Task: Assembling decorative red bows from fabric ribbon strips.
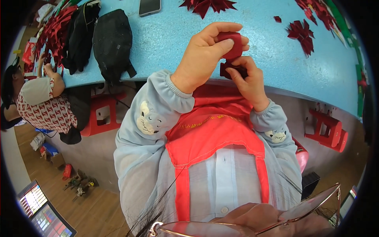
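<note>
My left hand (205,55) is closed around a small red folded piece (233,44), thumb pressed on its face. Just below it my right hand (248,81) pinches a darker red piece (231,70) between thumb and fingers. The two pieces meet between my hands, above the near edge of the light blue table (169,35). I wear pale blue sleeves and a red apron (213,130).
Piles of dark red cut shapes (302,33) lie on the table at the right and far centre (207,6). A phone (149,6) and black bags (112,41) lie at the left. Another person (39,98) sits at the left. Red stools (327,130) stand below the table.
</note>
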Demonstrator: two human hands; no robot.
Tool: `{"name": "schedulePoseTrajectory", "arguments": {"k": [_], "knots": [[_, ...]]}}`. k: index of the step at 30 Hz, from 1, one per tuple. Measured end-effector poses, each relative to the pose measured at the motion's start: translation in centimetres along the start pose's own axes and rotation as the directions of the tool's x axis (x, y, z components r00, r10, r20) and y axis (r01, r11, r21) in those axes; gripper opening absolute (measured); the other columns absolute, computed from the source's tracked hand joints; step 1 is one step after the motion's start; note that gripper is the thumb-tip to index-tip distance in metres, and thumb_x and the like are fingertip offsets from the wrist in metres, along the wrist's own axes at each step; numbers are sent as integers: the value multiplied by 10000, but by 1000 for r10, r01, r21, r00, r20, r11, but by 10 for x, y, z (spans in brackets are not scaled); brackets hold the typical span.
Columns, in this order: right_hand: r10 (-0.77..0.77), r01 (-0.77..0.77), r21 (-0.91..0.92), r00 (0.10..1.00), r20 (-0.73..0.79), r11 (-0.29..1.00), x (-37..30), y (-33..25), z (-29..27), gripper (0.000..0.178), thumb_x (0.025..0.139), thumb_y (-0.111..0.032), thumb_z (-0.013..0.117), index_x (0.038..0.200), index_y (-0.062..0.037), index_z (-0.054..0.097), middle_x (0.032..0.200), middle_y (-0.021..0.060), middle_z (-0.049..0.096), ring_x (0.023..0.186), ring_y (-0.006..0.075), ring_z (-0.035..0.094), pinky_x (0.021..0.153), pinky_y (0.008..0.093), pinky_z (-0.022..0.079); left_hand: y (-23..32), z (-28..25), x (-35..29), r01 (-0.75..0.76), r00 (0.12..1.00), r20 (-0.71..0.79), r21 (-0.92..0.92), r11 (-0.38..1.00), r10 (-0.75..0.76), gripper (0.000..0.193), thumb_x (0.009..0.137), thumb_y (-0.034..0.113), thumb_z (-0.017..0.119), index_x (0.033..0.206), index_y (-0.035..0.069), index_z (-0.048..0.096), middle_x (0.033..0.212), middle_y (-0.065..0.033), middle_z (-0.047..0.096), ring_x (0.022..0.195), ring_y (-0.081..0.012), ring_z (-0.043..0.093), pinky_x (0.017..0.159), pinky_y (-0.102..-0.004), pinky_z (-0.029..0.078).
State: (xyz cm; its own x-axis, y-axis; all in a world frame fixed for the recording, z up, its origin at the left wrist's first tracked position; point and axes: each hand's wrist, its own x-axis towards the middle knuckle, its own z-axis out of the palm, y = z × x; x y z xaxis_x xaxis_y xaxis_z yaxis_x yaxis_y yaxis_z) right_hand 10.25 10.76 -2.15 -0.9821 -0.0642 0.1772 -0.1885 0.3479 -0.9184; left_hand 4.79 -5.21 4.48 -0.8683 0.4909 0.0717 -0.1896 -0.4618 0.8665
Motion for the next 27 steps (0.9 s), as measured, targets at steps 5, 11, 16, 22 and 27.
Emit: {"name": "schedulePoseTrajectory", "arguments": {"k": [5,11,16,22,27], "knots": [[21,4,157,987,-160,988,3,-4,1,257,833,-14,628,1072,-2,534,938,74,637,802,114,613,722,251,510,0,5,5,-72,997,-2,-9,997,72,313,912,39,485,1224,9,481,1090,-150,613,1048,-232,589,916,-325,464],[1,41,282,989,-148,959,6,-2,-7,235,836,-11,609,1067,-21,571,931,57,646,834,119,608,720,254,496,9,18,-12,-298,933,334,505,810,135,179,871,-9,526,1033,13,598,1017,-123,634,943,-261,620,871,-319,477],[13,54,424,988,-155,904,15,-8,-12,193,876,-16,555,1068,-24,577,913,17,618,821,76,570,698,214,478,-11,20,-32,-672,719,641,541,506,269,138,763,2,588,891,36,627,981,-113,621,917,-286,603,863,-405,467],[-16,141,424,959,-285,895,26,-13,-10,166,883,10,528,1036,-13,586,909,12,623,808,67,571,694,210,477,-20,22,-44,-859,505,862,499,114,33,172,692,24,633,861,45,616,1034,-137,599,1023,-282,569,914,-525,422],[-138,287,362,912,-386,887,42,-24,-13,192,872,47,509,1041,-13,580,922,31,623,821,84,577,701,217,482,-25,3,-60,-846,511,792,533,30,336,150,720,55,645,860,41,591,1069,-139,577,1046,-293,553,918,-473,430]]}}
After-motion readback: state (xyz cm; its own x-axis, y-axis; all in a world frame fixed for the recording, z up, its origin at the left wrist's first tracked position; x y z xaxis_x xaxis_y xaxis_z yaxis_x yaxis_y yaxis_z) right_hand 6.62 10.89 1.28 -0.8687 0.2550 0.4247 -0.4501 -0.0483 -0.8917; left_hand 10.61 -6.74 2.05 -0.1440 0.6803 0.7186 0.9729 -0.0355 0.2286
